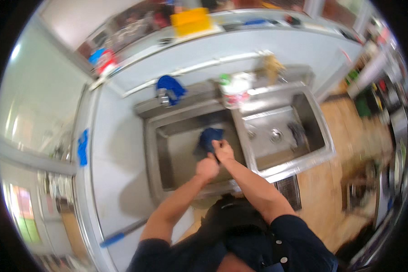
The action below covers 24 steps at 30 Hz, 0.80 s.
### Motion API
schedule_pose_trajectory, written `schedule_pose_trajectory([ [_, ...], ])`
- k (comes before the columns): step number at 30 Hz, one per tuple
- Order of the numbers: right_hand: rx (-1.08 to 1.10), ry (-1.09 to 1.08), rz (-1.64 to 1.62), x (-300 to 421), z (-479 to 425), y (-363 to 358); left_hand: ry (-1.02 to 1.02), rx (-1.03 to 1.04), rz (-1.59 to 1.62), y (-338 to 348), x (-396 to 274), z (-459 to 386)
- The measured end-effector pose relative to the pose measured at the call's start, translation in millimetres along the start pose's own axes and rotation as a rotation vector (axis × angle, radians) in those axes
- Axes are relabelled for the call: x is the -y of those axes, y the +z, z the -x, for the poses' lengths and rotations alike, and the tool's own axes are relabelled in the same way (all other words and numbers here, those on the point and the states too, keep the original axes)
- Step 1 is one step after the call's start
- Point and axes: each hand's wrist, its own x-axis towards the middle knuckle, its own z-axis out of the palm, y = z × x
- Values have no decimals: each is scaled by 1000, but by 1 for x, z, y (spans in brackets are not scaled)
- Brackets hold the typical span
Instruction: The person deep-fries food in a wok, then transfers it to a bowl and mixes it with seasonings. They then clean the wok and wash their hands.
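Observation:
Over the left basin of a steel double sink, a dark blue cloth hangs bunched from both my hands. My left hand is closed around its near end. Just beyond and to the right, my right hand grips the same cloth, fingers curled in. The two hands nearly touch. Blur hides the exact folds and how much of the cloth lies inside my fists. Whether the cloth touches the basin floor, I cannot tell.
In the right basin, a dark item lies beside the drain. A white jug with a green cap stands behind the divider. Another blue cloth drapes over the faucet. A blue-handled tool lies at left.

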Motion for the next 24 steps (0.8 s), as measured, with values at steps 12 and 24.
schedule_pose_trajectory([
  [12, 267, -141, -767, -103, 83, -283, 563, -156, 458, 25, -228, 43],
  [24, -9, -72, -708, -233, 151, -633, 302, 566, 1229, 61, -545, 30],
])
